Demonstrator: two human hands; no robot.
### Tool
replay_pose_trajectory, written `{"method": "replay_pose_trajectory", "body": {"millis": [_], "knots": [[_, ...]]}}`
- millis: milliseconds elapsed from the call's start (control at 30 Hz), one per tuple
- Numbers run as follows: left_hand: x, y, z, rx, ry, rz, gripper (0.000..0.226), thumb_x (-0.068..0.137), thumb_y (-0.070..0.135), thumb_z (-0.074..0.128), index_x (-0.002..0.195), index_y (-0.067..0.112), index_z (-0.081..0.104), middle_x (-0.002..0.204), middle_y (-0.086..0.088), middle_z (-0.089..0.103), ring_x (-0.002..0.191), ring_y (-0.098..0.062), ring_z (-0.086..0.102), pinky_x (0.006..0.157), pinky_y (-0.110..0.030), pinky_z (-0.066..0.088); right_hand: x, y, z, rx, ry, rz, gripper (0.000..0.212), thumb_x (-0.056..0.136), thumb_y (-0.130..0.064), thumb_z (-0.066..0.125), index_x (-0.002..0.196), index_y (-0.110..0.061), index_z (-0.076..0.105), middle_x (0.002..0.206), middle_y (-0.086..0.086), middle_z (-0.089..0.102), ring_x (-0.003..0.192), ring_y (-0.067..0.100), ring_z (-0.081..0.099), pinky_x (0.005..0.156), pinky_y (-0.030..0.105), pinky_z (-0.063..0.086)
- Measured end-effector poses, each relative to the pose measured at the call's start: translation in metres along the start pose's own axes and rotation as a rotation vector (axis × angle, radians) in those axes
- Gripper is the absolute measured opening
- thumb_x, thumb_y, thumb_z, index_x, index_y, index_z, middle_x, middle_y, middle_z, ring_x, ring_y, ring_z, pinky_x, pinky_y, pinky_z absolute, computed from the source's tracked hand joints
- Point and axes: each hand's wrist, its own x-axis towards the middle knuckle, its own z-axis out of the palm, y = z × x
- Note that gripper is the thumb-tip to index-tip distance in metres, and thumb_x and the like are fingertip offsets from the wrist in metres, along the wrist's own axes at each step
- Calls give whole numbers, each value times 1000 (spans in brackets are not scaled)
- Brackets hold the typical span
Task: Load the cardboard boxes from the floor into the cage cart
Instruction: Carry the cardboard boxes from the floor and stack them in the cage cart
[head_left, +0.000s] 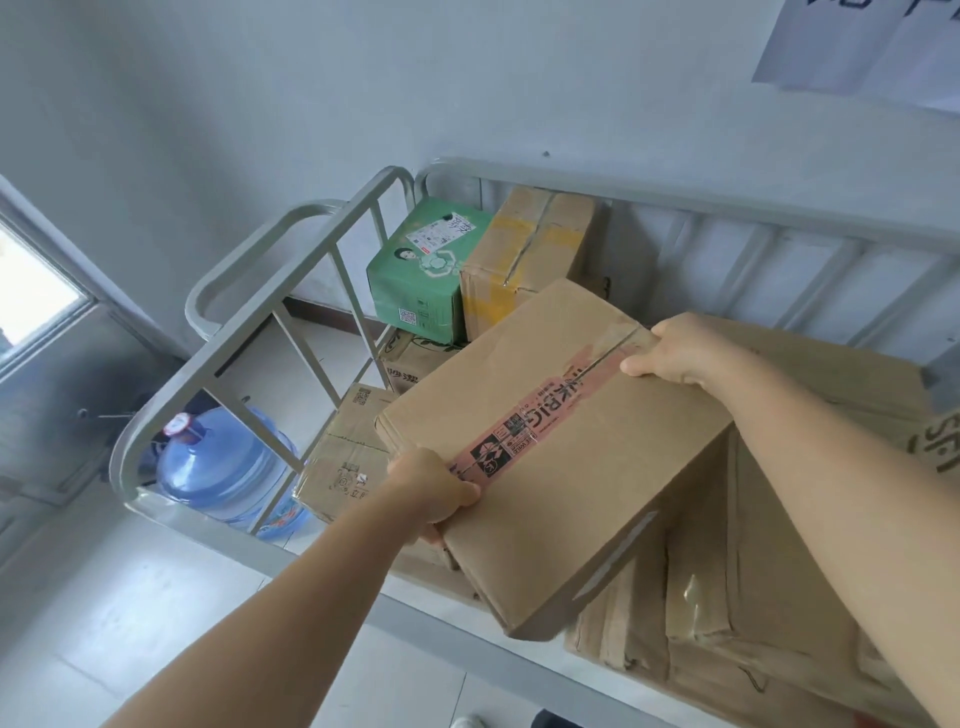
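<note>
A brown cardboard box (550, 447) with a strip of pink printed tape is held tilted over the grey cage cart (270, 254). My left hand (431, 488) grips its near left edge, thumb on top. My right hand (675, 353) grips its far right edge at the tape seam. Inside the cart lie a green printed box (421, 275), a brown box with yellow tape (524, 254), two smaller brown boxes (343, 457) lower on the left, and large brown boxes (779, 597) on the right under the held one.
A blue water jug (228, 467) stands on the floor just outside the cart's left rail. White wall runs behind the cart, with a paper sheet (857, 47) at the top right. A window (36, 291) is at far left. Pale floor tiles (130, 623) stretch in front.
</note>
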Motion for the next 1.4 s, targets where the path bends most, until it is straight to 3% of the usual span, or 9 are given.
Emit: {"method": "replay_pose_trajectory", "body": {"millis": [167, 700, 800, 867, 967, 1033, 1200, 1300, 1400], "knots": [[-9, -5, -2, -74, -58, -13, 18, 85, 12, 71, 86, 4, 55, 85, -12, 54, 69, -27, 60, 57, -42, 59, -1, -7, 0, 2, -20, -8, 53, 81, -40, 75, 119, -4, 65, 112, 13, 66, 101, 30, 62, 91, 38, 51], [-17, -14, -20, -136, -3, -51, 24, 85, 14, 72, 86, 3, 50, 85, -12, 52, 71, -26, 58, 67, -42, 58, 8, -30, 9, 21, -32, -95, 69, 84, -51, 69, 138, -10, 54, 136, 11, 56, 121, 30, 55, 100, 37, 45], [-6, -15, -26, 20, 72, -48, 47, 81, 40, 74, 100, 1, 54, 97, -17, 61, 76, -25, 64, 68, -38, 60, 8, -15, 12, 104, -32, -71, 73, 84, -49, 69, 143, -13, 49, 144, 10, 50, 128, 30, 50, 106, 40, 42], [10, -13, -29, 42, 162, -20, 76, 71, 49, 79, 121, 1, 47, 123, -18, 52, 101, -28, 60, 66, -38, 60, 7, -5, 15, 138, -34, -58, 71, 84, -49, 69, 143, -14, 49, 144, 9, 51, 127, 30, 51, 106, 41, 42], [23, -7, -33, -36, 244, 35, 130, 60, 45, 87, 152, 26, -2, 154, -11, 11, 122, -36, 47, 57, -35, 57, 6, 7, 21, 191, -21, -41, 63, 84, -47, 70, 136, -16, 56, 134, 7, 59, 115, 27, 59, 98, 39, 47], [32, -7, -38, 32, 236, 96, 133, 59, 50, 86, 151, 34, -9, 157, -4, -4, 118, -36, 50, 56, -33, 58, 4, 13, 27, 234, -22, -37, 53, 86, -42, 70, 131, -17, 60, 127, 6, 62, 109, 26, 61, 95, 39, 49], [53, -7, -56, 128, 244, 142, 126, 61, 58, 81, 152, 30, -1, 146, -6, 12, 87, -25, 59, 37, -21, 45, 0, 22, 41, 381, -12, 29, 60, 88, -41, 68, 142, -21, 50, 136, 5, 57, 116, 27, 58, 101, 43, 47], [60, -4, -63, 170, 249, 124, 118, 57, 60, 82, 148, 23, 17, 137, -7, 19, 103, -29, 56, 51, -28, 55, -2, 25, 47, 418, -10, 54, 60, 89, -42, 66, 144, -24, 48, 139, 2, 56, 119, 26, 57, 102, 44, 46], [70, -3, -66, 297, 315, 115, 117, 54, 65, 81, 144, 12, 28, 138, -6, 23, 122, -28, 41, 95, -46, 50, -10, 24, 52, 438, 10, 76, 62, 89, -41, 66, 145, -27, 46, 143, 1, 52, 124, 26, 53, 105, 46, 43]]}}
